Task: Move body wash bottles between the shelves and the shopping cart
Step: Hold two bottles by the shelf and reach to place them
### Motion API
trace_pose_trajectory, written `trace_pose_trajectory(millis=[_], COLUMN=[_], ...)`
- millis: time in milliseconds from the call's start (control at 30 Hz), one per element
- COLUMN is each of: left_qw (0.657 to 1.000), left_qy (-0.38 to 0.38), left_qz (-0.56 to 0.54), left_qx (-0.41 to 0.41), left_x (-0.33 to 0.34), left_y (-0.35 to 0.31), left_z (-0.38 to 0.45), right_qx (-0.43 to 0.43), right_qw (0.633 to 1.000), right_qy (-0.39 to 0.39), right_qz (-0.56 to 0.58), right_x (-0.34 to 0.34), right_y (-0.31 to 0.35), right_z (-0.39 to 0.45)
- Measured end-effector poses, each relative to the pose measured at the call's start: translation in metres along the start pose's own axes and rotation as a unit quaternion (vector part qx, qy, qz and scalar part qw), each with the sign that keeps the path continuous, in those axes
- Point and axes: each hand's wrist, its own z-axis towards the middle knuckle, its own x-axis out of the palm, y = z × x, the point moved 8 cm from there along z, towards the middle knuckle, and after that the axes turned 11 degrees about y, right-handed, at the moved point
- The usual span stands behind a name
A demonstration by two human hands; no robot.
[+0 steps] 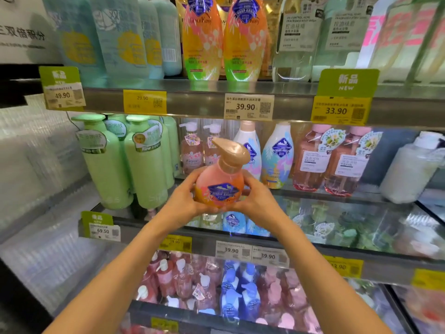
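I hold an orange body wash bottle with a gold pump top and a blue badge label in front of the middle shelf. My left hand grips its left side, and my right hand grips its right side and bottom. The bottle tilts toward me, its pump pointing up and to the left. Two matching orange bottles stand on the top shelf. The shopping cart is out of view.
The shelves hold green bottles at the left, white-blue bottles behind my hands and pink clear bottles to the right. Price tags line the metal shelf edge. Lower shelves hold pink and blue pump bottles.
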Motion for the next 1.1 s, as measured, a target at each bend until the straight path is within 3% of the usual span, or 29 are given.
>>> trace_pose_trajectory(millis=[467, 700, 933, 1100], left_qw=[0.999, 0.996, 0.994, 0.989], left_qy=[0.023, 0.057, 0.057, 0.049], left_qz=[-0.010, -0.002, -0.008, -0.014], left_qx=[0.025, 0.062, 0.090, 0.139], left_x=[0.037, 0.045, 0.024, -0.004], left_y=[-0.051, -0.090, -0.135, -0.203], left_z=[-0.060, -0.083, -0.112, -0.114], right_qx=[-0.045, -0.041, -0.053, -0.131], right_qw=[0.998, 0.997, 0.991, 0.981], right_qy=[-0.015, -0.064, -0.106, -0.127], right_qz=[-0.030, -0.030, -0.057, -0.063], right_x=[-0.005, -0.003, 0.001, -0.012], right_y=[0.048, 0.081, 0.140, 0.215], right_z=[-0.089, -0.126, -0.155, -0.155])
